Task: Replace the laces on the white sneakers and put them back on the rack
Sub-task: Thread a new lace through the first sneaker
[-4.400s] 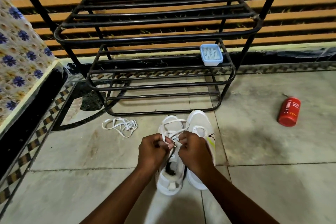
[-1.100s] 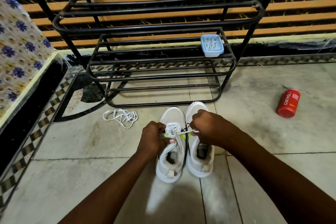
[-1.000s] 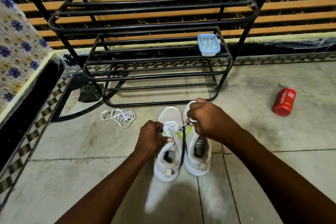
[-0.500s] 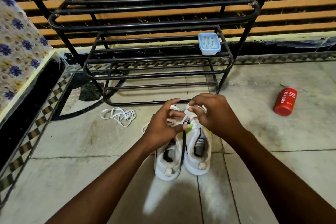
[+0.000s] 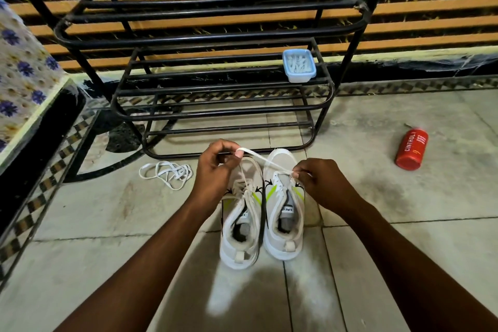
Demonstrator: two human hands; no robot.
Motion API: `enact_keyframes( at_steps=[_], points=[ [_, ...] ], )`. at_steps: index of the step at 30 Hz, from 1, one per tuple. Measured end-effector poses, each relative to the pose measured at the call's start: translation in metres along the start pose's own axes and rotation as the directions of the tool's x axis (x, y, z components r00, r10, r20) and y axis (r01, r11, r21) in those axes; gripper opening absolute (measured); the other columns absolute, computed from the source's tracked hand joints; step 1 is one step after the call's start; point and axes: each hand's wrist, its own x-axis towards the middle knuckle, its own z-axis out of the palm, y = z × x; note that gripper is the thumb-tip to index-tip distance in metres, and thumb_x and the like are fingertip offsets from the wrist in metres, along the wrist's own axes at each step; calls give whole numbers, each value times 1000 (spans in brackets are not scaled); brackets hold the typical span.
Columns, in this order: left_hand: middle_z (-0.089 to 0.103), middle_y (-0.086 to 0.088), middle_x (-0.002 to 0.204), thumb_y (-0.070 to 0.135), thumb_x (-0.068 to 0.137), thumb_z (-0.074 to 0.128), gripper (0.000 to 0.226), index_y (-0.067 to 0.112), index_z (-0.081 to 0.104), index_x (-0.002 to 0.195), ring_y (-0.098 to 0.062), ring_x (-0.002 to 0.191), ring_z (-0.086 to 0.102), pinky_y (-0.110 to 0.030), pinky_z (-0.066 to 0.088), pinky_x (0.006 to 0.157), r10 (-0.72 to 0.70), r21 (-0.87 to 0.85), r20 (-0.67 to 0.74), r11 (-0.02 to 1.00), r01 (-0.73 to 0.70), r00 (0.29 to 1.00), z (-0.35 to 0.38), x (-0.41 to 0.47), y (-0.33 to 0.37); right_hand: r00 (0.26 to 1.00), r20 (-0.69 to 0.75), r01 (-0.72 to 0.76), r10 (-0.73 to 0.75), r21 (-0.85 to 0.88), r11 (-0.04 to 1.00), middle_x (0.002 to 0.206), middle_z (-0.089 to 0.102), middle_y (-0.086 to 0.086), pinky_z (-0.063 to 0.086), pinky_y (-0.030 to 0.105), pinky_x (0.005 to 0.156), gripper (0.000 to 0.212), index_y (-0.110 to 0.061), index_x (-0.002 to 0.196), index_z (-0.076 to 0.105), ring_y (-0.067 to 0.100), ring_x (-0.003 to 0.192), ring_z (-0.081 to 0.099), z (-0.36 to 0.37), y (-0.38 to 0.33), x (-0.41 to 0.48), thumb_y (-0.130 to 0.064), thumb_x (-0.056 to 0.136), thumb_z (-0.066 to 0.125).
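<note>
On tiled floor (image 5: 89, 264), sneakers (image 5: 272, 242) before rack (image 5: 215, 37).

Red can (image 5: 410, 149) on its side R, blue tub (image 5: 298, 65), floral cloth (image 5: 24, 81) far L

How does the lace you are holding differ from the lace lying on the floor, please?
The held lace is pulled straight between the left hand and right hand, above the sneakers; the floor lace lies in a loose tangle. The held lace is pinched by both hands; the floor lace lies untouched, left of the sneakers. Both are white and flat.
</note>
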Motion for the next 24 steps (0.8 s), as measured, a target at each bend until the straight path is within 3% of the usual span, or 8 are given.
enact_keyframes(
  at_steps=[3, 8, 12, 14, 16, 18, 21, 24],
  points=[
    [57, -2, 72, 7, 98, 66, 7, 0, 64, 99, -12, 60, 47, -25, 41, 55, -82, -68, -108, 995, 75, 991, -4, -3, -6, 995, 66, -64, 75, -160, 985, 79, 67, -2, 52, 42, 70, 20, -21, 83, 70, 20, 77, 62, 4, 11, -3, -25, 97, 57],
    [61, -11, 75, 6, 98, 65, 10, -3, 64, 102, -17, 61, 57, -31, 51, 65, -153, -172, -170, 977, 124, 974, -7, -1, -12, 974, 77, -187, 215, -266, 946, 82, 66, 4, 44, 34, 66, 19, -20, 85, 65, 29, 82, 64, 8, 26, -15, -26, 99, 53],
    [64, -14, 88, 5, 95, 69, 13, -4, 64, 104, -18, 71, 70, -27, 56, 68, -160, -125, -160, 982, 141, 974, -4, 3, -10, 956, 1, -280, 295, -307, 910, 88, 64, -2, 46, 39, 80, 16, -26, 91, 65, 26, 93, 62, 13, 15, -19, -29, 100, 51],
    [63, -8, 90, 1, 93, 71, 17, -1, 64, 108, -22, 75, 73, -27, 57, 67, -199, -76, -131, 979, 190, 971, -4, 3, -14, 960, -53, -279, 273, -161, 947, 93, 58, -1, 47, 41, 82, 14, -29, 94, 70, 23, 93, 58, 18, 2, -16, -30, 97, 57],
    [63, -2, 89, -3, 89, 73, 26, 10, 64, 110, -28, 79, 72, -40, 61, 71, -220, 24, -144, 974, 226, 965, -4, -1, -23, 970, -81, -234, 231, -23, 972, 92, 53, -3, 44, 39, 79, 12, -29, 89, 74, 19, 88, 56, 23, -13, -11, -28, 94, 63],
    [64, 3, 90, -5, 86, 73, 36, 21, 65, 109, -24, 80, 70, -46, 61, 79, -224, 109, -165, 964, 244, 960, -6, -13, -30, 981, -86, -169, 175, 70, 983, 83, 56, -5, 43, 35, 75, 12, -26, 83, 74, 16, 81, 57, 27, -27, -7, -27, 91, 66],
    [68, 0, 89, -17, 79, 67, 42, 13, 70, 108, -11, 77, 63, -33, 55, 78, -147, 76, -138, 984, 159, 979, -10, -42, -35, 983, -93, -127, 155, 257, 958, 57, 54, -5, 39, 23, 62, 19, -12, 71, 68, 7, 57, 51, 30, -47, -5, -19, 88, 74],
    [66, 1, 94, -6, 68, 74, 46, 20, 70, 106, -12, 77, 60, -24, 50, 70, -39, 206, 14, 978, 35, 999, -16, -67, -43, 975, -43, -180, 218, 420, 889, 54, 59, -4, 42, 19, 57, 18, -13, 72, 67, 6, 52, 57, 39, -57, -4, -16, 86, 77]
  ],
)
